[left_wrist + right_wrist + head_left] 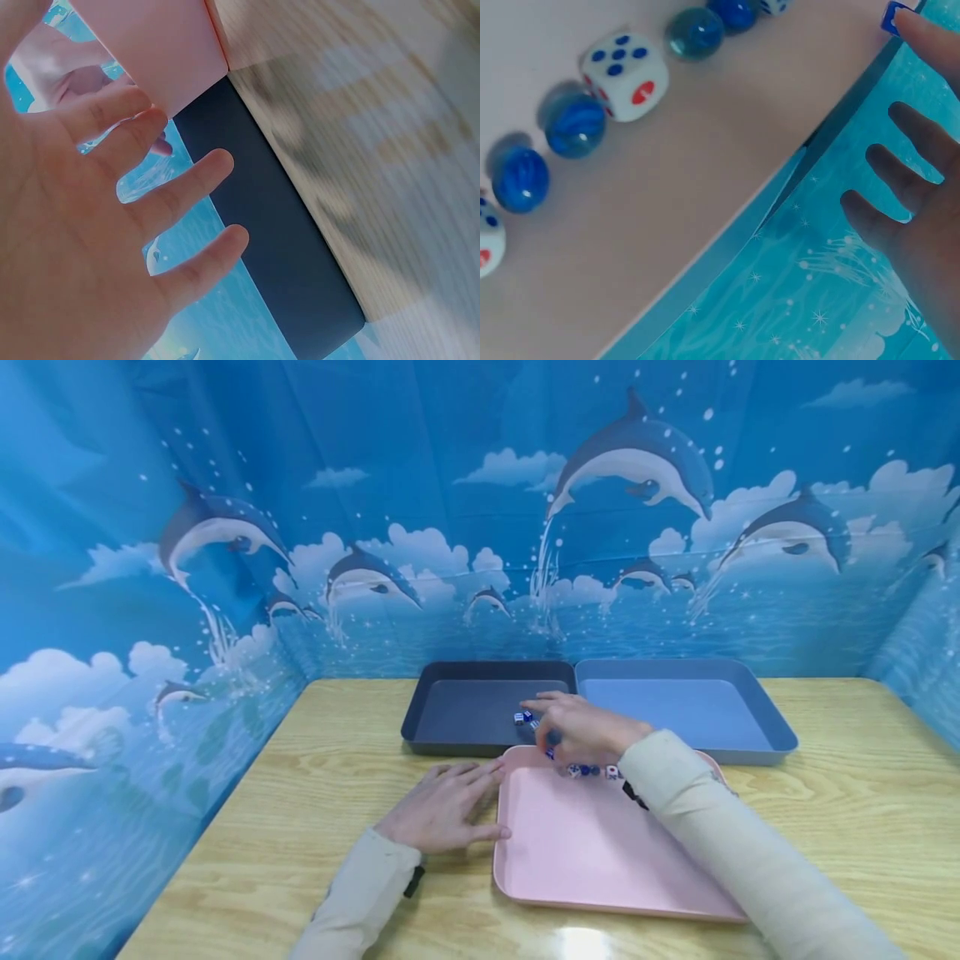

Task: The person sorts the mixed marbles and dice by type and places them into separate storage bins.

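Pinching the blue die point(889, 18) in the right wrist view's upper right, the right hand point(588, 731) holds it by the pink tray point(592, 852)'s far rim, centre of the head view; the opposing fingertip is hidden. The cube sits tilted, with no long axis. White dice point(626, 79) and marbles point(575, 126) line up left to right nearby. The left hand point(446, 806), fingers spread wide, touches the tray's left rim.

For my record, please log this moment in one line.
right hand: holds blue die at far rim of pink tray; left hand: at left rim of pink tray; black tray: dice; pink tray: dice, marbles
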